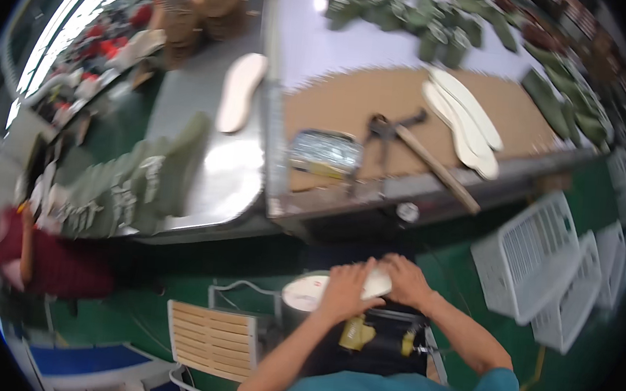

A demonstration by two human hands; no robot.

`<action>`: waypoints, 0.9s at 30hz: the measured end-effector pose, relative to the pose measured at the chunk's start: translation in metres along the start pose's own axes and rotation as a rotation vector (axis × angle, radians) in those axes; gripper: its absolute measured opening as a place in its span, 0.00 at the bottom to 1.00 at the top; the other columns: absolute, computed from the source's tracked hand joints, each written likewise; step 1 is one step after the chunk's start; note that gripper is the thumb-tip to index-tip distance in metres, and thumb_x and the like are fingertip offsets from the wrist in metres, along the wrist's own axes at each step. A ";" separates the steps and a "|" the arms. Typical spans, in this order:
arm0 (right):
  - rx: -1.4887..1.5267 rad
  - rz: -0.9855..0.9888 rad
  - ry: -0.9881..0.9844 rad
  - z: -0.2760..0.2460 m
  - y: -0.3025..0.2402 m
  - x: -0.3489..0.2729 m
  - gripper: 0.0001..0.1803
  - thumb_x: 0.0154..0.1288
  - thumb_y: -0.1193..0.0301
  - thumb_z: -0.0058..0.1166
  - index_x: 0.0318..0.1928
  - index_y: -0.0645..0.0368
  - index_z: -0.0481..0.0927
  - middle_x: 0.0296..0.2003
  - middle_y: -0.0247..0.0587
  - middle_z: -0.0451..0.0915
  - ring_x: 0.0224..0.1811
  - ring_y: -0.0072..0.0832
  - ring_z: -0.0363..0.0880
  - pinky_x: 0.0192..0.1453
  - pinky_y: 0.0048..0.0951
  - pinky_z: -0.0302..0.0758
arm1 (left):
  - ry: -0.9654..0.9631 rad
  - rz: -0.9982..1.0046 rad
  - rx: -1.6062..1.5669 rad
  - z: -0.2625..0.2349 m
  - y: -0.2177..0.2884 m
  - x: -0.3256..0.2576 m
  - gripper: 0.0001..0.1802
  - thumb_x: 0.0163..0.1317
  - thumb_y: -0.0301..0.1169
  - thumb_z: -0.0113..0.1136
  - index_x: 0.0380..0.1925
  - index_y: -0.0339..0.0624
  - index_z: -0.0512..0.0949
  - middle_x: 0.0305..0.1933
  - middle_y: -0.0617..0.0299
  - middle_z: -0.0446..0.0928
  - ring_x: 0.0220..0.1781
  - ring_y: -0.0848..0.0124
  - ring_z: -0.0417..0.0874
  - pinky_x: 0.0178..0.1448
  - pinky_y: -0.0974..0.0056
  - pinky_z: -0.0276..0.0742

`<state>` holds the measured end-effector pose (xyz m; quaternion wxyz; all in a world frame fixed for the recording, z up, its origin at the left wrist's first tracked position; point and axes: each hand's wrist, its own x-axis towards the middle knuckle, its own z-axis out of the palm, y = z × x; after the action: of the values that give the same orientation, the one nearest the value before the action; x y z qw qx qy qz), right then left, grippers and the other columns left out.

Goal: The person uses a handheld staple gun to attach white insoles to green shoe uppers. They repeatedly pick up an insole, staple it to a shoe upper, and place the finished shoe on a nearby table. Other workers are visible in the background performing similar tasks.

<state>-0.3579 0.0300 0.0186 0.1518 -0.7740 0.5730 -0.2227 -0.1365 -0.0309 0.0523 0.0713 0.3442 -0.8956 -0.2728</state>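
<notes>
Over my lap, both hands are on a pale, insole-shaped piece (304, 292) with a small red mark and a darker rim at its left end. My left hand (347, 290) lies across its middle, fingers bent over it, thumb stretched to the right. My right hand (405, 278) curls around the white right end (377, 283). The hands hide where these two ends meet, so I cannot tell whether they are one piece. Below them, yellow patches (355, 333) show on a dark surface over my lap.
Ahead stands a bench with a brown board (328, 101), bearing a wooden-handled hammer (436, 166), dark pincers (386, 131), white insoles (460, 119), a clear-wrapped pack (325, 152) and green shoe uppers (423, 17). White crates (526, 249) stand right, a slatted chair (211, 340) left. A person in red (65, 264) is far left.
</notes>
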 end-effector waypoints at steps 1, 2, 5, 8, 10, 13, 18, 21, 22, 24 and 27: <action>0.133 0.236 0.043 -0.012 -0.004 -0.009 0.34 0.57 0.67 0.72 0.63 0.60 0.74 0.58 0.54 0.78 0.59 0.54 0.80 0.62 0.50 0.80 | -0.019 -0.024 0.049 -0.005 0.007 0.001 0.55 0.54 0.61 0.73 0.74 0.38 0.66 0.70 0.47 0.74 0.63 0.49 0.78 0.69 0.45 0.67; 0.211 0.437 0.083 -0.019 -0.002 -0.029 0.32 0.60 0.69 0.70 0.64 0.60 0.73 0.56 0.56 0.80 0.55 0.54 0.82 0.59 0.48 0.82 | 0.020 0.033 0.087 0.000 0.010 0.002 0.54 0.54 0.61 0.73 0.74 0.40 0.67 0.71 0.48 0.74 0.63 0.50 0.78 0.69 0.46 0.67; 0.370 0.682 0.116 -0.035 -0.014 -0.069 0.17 0.67 0.70 0.65 0.53 0.63 0.79 0.44 0.55 0.85 0.44 0.53 0.86 0.50 0.45 0.83 | 0.108 0.154 0.176 0.013 0.009 0.009 0.49 0.59 0.62 0.67 0.74 0.45 0.69 0.71 0.57 0.74 0.59 0.57 0.78 0.63 0.49 0.66; 0.403 0.617 0.037 -0.047 -0.065 -0.086 0.09 0.67 0.68 0.65 0.38 0.62 0.84 0.37 0.47 0.86 0.43 0.49 0.86 0.46 0.45 0.82 | 0.091 0.147 0.188 0.016 0.014 0.012 0.48 0.58 0.60 0.70 0.73 0.47 0.71 0.71 0.60 0.74 0.58 0.60 0.78 0.63 0.50 0.66; 0.256 0.394 -0.029 -0.040 -0.092 -0.094 0.11 0.66 0.64 0.67 0.40 0.59 0.85 0.37 0.47 0.86 0.42 0.47 0.85 0.49 0.47 0.80 | 0.092 0.148 0.197 0.020 0.015 0.012 0.47 0.58 0.60 0.71 0.73 0.47 0.71 0.70 0.60 0.75 0.57 0.60 0.78 0.62 0.51 0.66; 0.182 0.261 -0.185 -0.023 -0.125 -0.097 0.21 0.65 0.63 0.67 0.54 0.60 0.81 0.46 0.50 0.83 0.49 0.45 0.83 0.53 0.43 0.79 | 0.114 0.144 0.210 0.021 0.019 0.014 0.47 0.57 0.58 0.72 0.72 0.46 0.72 0.66 0.60 0.77 0.57 0.60 0.78 0.62 0.51 0.66; 0.068 0.304 -0.369 0.009 -0.133 -0.100 0.33 0.64 0.64 0.65 0.68 0.57 0.72 0.48 0.54 0.81 0.52 0.47 0.82 0.55 0.43 0.78 | 0.116 0.153 0.207 0.022 0.021 0.018 0.46 0.56 0.56 0.75 0.71 0.45 0.72 0.61 0.57 0.78 0.57 0.59 0.78 0.62 0.51 0.66; 0.094 0.345 -0.449 0.006 -0.132 -0.099 0.35 0.66 0.65 0.64 0.72 0.54 0.69 0.49 0.55 0.81 0.52 0.50 0.82 0.56 0.46 0.78 | 0.133 0.161 0.198 0.026 0.020 0.019 0.46 0.55 0.54 0.76 0.71 0.46 0.72 0.58 0.56 0.78 0.56 0.58 0.78 0.61 0.51 0.66; 0.103 0.352 -0.477 0.000 -0.131 -0.097 0.36 0.67 0.65 0.63 0.73 0.53 0.68 0.50 0.56 0.80 0.52 0.51 0.82 0.56 0.48 0.78 | 0.124 0.153 0.190 0.026 0.020 0.020 0.47 0.55 0.54 0.76 0.71 0.46 0.72 0.57 0.56 0.78 0.56 0.58 0.78 0.61 0.51 0.66; 0.313 0.468 -0.506 -0.030 -0.125 -0.093 0.35 0.70 0.63 0.62 0.74 0.53 0.67 0.51 0.58 0.80 0.53 0.54 0.82 0.57 0.51 0.77 | 0.107 0.136 0.176 0.025 0.021 0.021 0.47 0.54 0.53 0.77 0.71 0.47 0.72 0.56 0.56 0.78 0.55 0.57 0.78 0.61 0.51 0.66; 0.581 0.626 -0.412 -0.068 -0.120 -0.100 0.35 0.76 0.52 0.55 0.76 0.57 0.65 0.55 0.62 0.80 0.57 0.59 0.81 0.62 0.55 0.76 | 0.104 0.140 0.181 0.025 0.020 0.021 0.47 0.53 0.53 0.77 0.72 0.48 0.72 0.54 0.56 0.78 0.55 0.57 0.78 0.60 0.51 0.67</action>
<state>-0.3198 0.1623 0.1187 0.5323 -0.5177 0.6506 -0.1593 -0.1713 -0.0212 0.0405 0.1054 0.2996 -0.9334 -0.1669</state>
